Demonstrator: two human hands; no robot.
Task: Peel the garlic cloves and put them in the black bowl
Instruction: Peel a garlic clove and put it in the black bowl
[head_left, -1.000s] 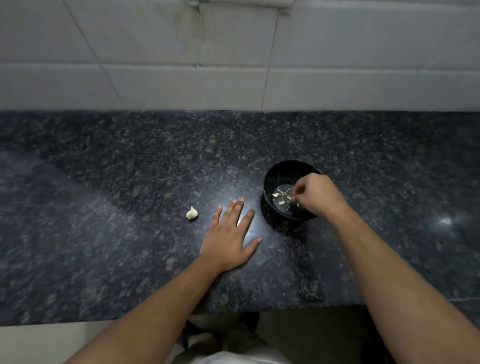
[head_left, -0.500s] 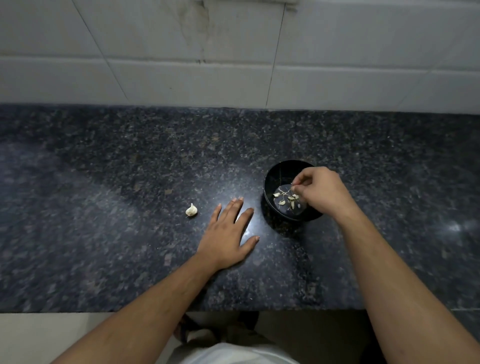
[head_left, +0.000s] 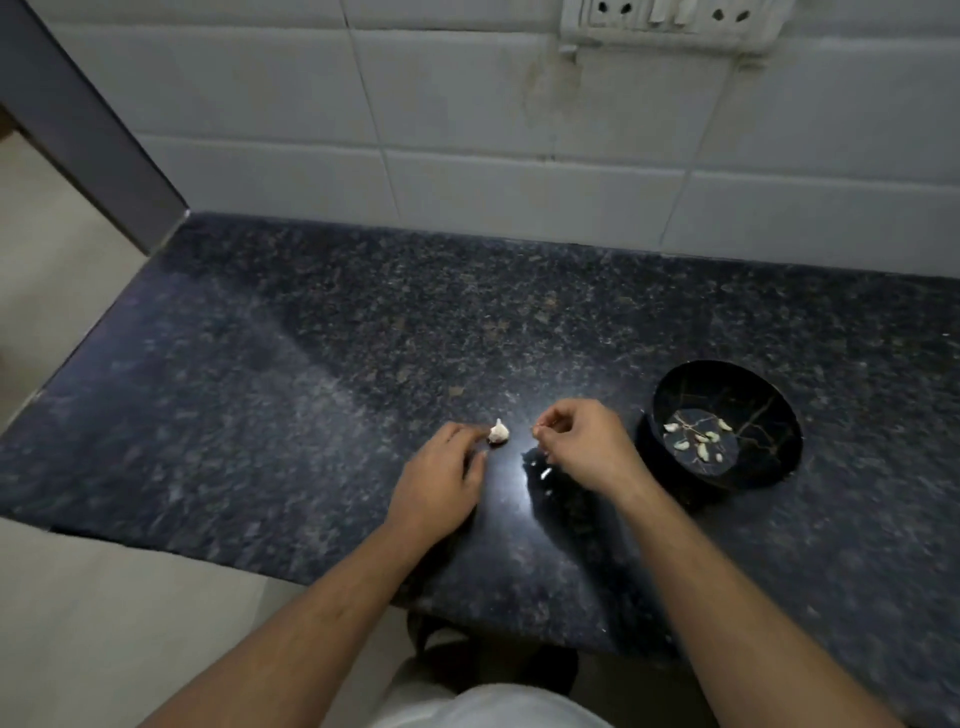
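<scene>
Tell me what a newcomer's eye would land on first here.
Two hands meet at the middle of the dark granite counter: the left hand touches a small white garlic piece, and the right hand is curled beside it. To the right stands the black bowl with pale peeled cloves inside.

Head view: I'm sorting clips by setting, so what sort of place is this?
Most likely a home kitchen: a dark speckled stone counter against a white tiled wall with a socket plate, and garlic being peeled into a black bowl.
</scene>
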